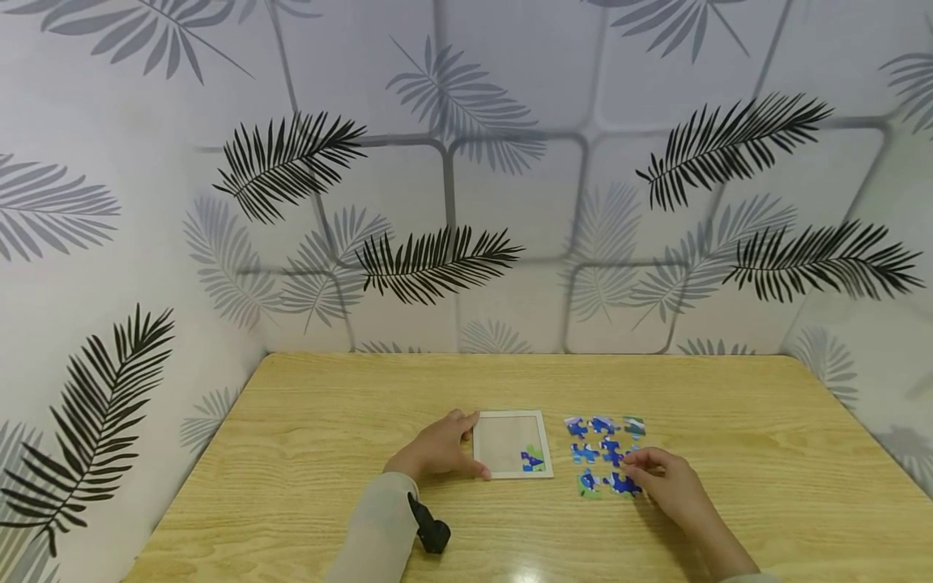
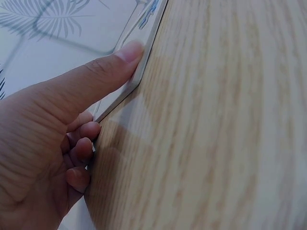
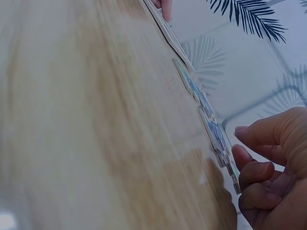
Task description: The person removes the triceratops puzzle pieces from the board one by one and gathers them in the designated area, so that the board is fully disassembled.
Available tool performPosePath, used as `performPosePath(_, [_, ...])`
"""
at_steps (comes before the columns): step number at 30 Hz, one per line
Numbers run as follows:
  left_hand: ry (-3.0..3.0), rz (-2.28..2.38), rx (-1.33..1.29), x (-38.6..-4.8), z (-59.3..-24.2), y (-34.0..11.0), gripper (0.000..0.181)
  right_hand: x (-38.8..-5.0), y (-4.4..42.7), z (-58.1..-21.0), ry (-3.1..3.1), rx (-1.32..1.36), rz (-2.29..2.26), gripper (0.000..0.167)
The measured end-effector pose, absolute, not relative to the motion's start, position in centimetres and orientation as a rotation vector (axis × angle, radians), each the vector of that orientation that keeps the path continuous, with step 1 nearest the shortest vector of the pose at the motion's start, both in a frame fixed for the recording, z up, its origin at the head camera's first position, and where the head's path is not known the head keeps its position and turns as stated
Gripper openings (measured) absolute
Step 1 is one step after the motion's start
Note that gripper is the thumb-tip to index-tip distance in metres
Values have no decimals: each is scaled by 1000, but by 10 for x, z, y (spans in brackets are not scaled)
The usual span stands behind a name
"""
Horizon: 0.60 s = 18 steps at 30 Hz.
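Observation:
A white puzzle frame (image 1: 510,475) lies flat on the table, with a few joined blue and green pieces (image 1: 534,460) in its near right corner. My left hand (image 1: 443,445) holds the frame at its left side. In the left wrist view its thumb (image 2: 120,60) presses on the rim while the other fingers curl by the edge. Loose jigsaw pieces (image 1: 585,453) lie in rows right of the frame. Over their right side hovers my right hand (image 1: 666,482), fingers bent. The right wrist view shows a gap between thumb and index finger, beside the pieces (image 3: 213,129), and nothing visible in it.
The wooden table (image 1: 328,389) reaches back to a wall (image 1: 510,308) patterned with leaves. A black strap-like thing (image 1: 432,530) hangs at the left wrist.

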<state>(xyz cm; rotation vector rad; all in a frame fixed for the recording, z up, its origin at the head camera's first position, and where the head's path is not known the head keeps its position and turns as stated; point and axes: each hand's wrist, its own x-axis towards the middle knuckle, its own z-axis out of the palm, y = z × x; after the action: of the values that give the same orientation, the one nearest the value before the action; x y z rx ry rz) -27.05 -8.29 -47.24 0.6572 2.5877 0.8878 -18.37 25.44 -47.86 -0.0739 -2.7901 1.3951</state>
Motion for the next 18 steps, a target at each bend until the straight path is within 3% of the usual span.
performPosePath(18, [2599, 855, 669, -272, -474, -84, 102, -193, 225, -473, -2764, 30, 1383, 11])
